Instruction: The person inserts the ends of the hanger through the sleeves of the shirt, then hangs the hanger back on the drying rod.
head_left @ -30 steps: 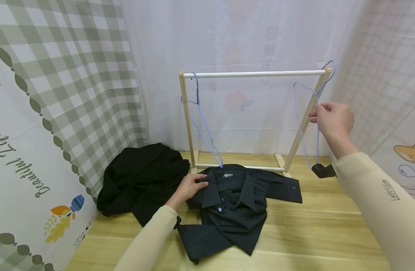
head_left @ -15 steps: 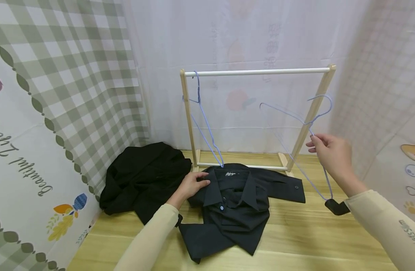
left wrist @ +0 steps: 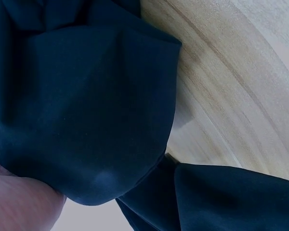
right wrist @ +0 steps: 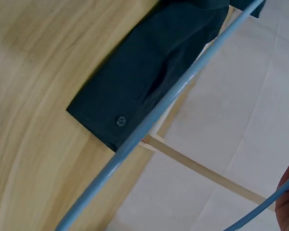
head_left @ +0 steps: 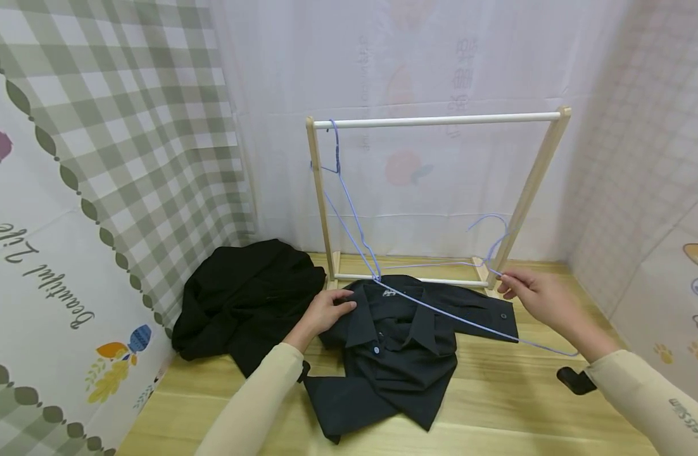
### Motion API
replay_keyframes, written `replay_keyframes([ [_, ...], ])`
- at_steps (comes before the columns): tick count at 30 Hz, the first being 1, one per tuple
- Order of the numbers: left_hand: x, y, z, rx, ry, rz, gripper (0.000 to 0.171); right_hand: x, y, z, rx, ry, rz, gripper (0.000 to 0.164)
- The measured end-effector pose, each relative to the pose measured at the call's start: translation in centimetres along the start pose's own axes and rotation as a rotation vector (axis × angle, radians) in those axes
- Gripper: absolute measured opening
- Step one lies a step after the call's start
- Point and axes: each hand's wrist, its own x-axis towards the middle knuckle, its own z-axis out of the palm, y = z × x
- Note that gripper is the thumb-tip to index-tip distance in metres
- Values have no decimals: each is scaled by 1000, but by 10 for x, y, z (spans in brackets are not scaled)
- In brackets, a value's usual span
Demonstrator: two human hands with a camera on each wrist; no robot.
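Observation:
A dark button-up shirt (head_left: pixel 400 373) lies with its collar spread in the head view, one sleeve out to the right, the other folded at the front left. At the left side of the collar my left hand (head_left: pixel 323 311) pinches the cloth between thumb and fingers. In the left wrist view, the edge of that hand (left wrist: pixel 24 204) shows beside the dark fabric. My right hand (head_left: pixel 534 297) grips a blue wire hanger (head_left: pixel 440 310) just below its hook. The hanger is tilted nearly flat, one arm reaching over the collar, and in the right wrist view its wire crosses above the cuff (right wrist: pixel 103 106).
Behind the shirt stands a wooden rack with a white rail (head_left: pixel 440 120). A second blue hanger (head_left: pixel 337 145) hangs at its left end. A heap of black clothing (head_left: pixel 241 297) sits at left on the wooden table (head_left: pixel 497 405). Curtains enclose the back and sides.
My right hand has come down from beside the rack's right post, bringing the hanger off upright to nearly flat over the shirt. The left hand stays at the collar.

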Motion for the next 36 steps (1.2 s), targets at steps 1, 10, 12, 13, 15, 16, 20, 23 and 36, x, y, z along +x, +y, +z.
replay_keyframes([
  [1,0,0,0,0,0,1,33,-1,1,3,-9,-15,-15,18],
  [10,-1,3,0,4,-10,3,33,2,13,32,40,-117,-43,16],
  [12,0,5,0,8,-16,4,33,7,10,41,68,-121,-24,17],
  [13,0,6,0,13,-20,6,33,10,7,46,71,-114,-18,17],
  [15,0,9,0,31,-24,11,31,15,-1,56,63,-91,-12,17],
  [16,1,10,0,40,-26,11,30,18,-7,61,42,-86,2,17],
  [20,2,15,3,78,-32,12,25,29,-29,82,1,-43,6,15],
  [23,3,18,5,87,-25,18,23,36,-42,97,16,-36,18,15],
  [36,4,39,20,-46,65,43,19,45,-83,130,112,24,13,14],
])
